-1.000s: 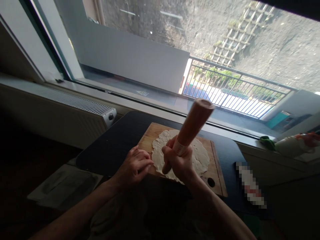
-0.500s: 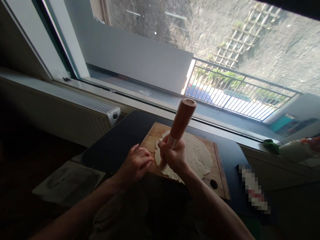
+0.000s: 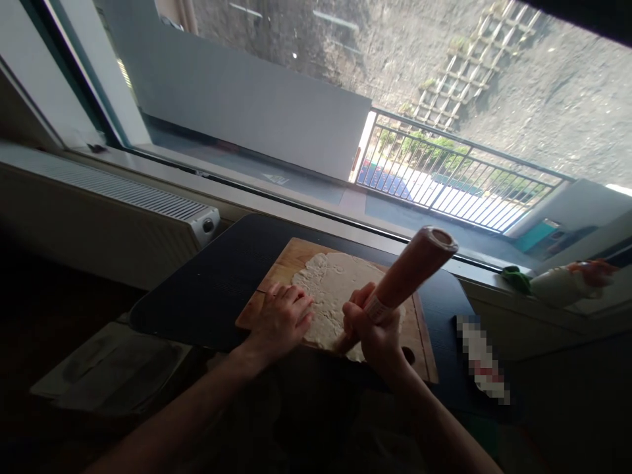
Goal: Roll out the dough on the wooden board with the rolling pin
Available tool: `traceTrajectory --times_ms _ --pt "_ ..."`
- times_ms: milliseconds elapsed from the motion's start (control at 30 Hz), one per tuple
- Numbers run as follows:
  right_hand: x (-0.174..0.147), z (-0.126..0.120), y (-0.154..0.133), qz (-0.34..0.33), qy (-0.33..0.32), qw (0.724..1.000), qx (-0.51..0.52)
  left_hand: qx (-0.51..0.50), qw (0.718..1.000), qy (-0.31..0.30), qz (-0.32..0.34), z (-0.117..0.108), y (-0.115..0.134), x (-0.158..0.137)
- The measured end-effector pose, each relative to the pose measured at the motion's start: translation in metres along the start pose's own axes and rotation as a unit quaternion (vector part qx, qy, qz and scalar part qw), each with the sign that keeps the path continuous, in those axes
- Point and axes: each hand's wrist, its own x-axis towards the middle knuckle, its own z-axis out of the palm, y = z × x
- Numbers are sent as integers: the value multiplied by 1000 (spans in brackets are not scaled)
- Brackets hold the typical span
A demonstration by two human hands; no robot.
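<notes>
One rolling pin (image 3: 413,271), right hand (image 3: 378,326) wrapped round it, slants up rightward from the dough (image 3: 338,280); left hand (image 3: 282,317) open at its left edge.

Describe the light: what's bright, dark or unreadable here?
In the head view, daylight glares beyond the railing; same view, left hand and right hand sit in dimmer light, the lower corners nearly black; same view, an object right of the cutting board is pixelated past recognition.

2 hands (image 3: 284,319) (image 3: 378,328), 1 rolling pin (image 3: 412,271), 1 dough sheet (image 3: 338,283)
</notes>
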Motion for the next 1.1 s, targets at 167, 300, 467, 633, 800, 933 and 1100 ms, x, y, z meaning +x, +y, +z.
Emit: traceTrajectory --times_ms 167,300,467,633,800,933,1100 --pt "14 -6 0 -11 31 999 24 12 1000 -8 -5 7 -2 -4" --pt "26 -2 4 -4 16 1000 5 11 1000 -10 -5 7 -4 -6" --pt "37 14 10 -28 39 999 12 18 1000 2 -2 7 -3 -6" --pt "48 19 17 -44 29 999 13 14 1000 -6 -10 7 -3 -7" --pt "53 18 23 -37 11 999 26 12 1000 -8 -13 7 -3 -6" --pt "54 23 24 -39 31 998 41 14 1000 -5 -10 6 -1 -6" --pt "71 -9 26 -43 68 996 37 35 999 -18 -21 6 0 -7"
